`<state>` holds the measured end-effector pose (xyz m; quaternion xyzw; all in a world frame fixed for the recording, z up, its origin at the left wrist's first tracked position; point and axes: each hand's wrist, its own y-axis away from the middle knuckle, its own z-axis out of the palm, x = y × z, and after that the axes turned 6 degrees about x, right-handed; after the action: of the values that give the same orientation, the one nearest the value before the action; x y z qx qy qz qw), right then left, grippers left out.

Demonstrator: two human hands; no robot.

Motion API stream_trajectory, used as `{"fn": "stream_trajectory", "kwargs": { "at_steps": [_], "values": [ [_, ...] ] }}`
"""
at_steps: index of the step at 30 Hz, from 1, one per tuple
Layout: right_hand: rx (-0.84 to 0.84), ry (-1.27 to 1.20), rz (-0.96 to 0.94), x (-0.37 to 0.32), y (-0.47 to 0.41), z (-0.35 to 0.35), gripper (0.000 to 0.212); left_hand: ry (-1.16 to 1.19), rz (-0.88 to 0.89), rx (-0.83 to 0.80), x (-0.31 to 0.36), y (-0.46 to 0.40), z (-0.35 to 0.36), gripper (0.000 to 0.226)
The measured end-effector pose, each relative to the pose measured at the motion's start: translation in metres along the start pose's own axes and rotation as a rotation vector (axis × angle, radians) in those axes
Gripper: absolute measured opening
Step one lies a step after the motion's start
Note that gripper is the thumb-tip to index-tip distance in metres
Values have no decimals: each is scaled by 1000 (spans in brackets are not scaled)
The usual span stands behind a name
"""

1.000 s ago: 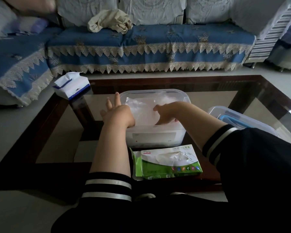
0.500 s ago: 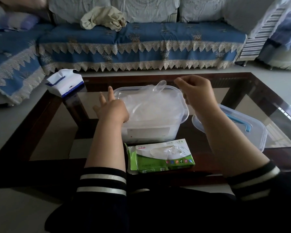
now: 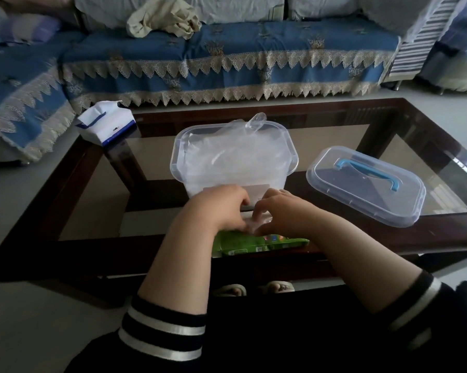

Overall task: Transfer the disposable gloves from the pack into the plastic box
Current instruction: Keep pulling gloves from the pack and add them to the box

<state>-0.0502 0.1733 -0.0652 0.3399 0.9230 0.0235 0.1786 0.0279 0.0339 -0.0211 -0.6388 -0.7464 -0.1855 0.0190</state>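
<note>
The green glove pack (image 3: pixel 256 243) lies at the table's near edge, mostly covered by my hands. My left hand (image 3: pixel 221 208) curls over the pack's left part and holds it. My right hand (image 3: pixel 289 214) pinches clear disposable gloves (image 3: pixel 257 221) at the pack's opening, between the two hands. Just behind them stands the clear plastic box (image 3: pixel 179 149), lid off, with a heap of clear gloves (image 3: pixel 235 157) inside. One glove sticks up over the box's far rim.
The box's clear lid (image 3: pixel 361 200) with a blue handle lies to the right on the glass table (image 3: pixel 404 125). A white and blue tissue pack (image 3: pixel 105 126) sits at the far left corner. A blue sofa (image 3: pixel 227 57) runs behind the table.
My right hand left the box, rose over its far right rim, then came down to the pack. My left hand moved from the box's left side back to the pack.
</note>
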Motion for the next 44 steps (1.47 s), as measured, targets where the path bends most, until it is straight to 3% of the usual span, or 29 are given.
{"fn": "stream_trajectory", "kwargs": {
  "at_steps": [4, 10, 14, 18, 20, 22, 23, 27, 29, 31, 33, 37, 41, 44],
  "values": [
    [49, -95, 58, 1, -4, 4, 21, -17, -13, -113, -4, -23, 27, 82],
    [128, -263, 67, 6, -6, 1, 12, -36, -19, -106, -1, -36, 39, 68],
    [300, -642, 27, 5, 5, -14, 7, -95, -36, -168, 0, -39, 40, 69],
    [644, -1224, -120, -2, 15, -35, 3, -114, -9, -221, 2, -35, 36, 63],
    [786, -1212, -171, -3, 16, -39, 9, 4, 14, -201, 2, -31, 25, 58],
    [861, -1143, -195, -3, 15, -39, 19, 142, 20, -82, -2, -26, 11, 27],
    [891, -1105, -200, -4, 14, -39, 23, 224, 3, 1, -5, -22, 3, 16],
    [1009, -968, -212, -4, 11, -39, 27, 776, -78, 445, -9, 3, -28, 18],
    [1064, -890, -223, -4, 10, -38, 27, 1059, -30, 565, -6, 12, -39, 48],
    [1096, -839, -205, -3, 9, -37, 27, 1205, 6, 523, -6, 15, -44, 73],
    [1111, -791, -187, -3, 8, -35, 25, 1175, 46, 483, -6, 16, -46, 75],
    [1144, -672, -138, -3, 2, -36, 23, 1089, 114, 616, -1, 9, -44, 41],
    [1032, -673, -100, -4, 0, -43, 28, 944, 210, 697, 0, -2, -46, 31],
    [886, -870, -113, 0, -2, -60, 60, 868, 266, 642, 0, -7, -51, 29]
  ]
}}
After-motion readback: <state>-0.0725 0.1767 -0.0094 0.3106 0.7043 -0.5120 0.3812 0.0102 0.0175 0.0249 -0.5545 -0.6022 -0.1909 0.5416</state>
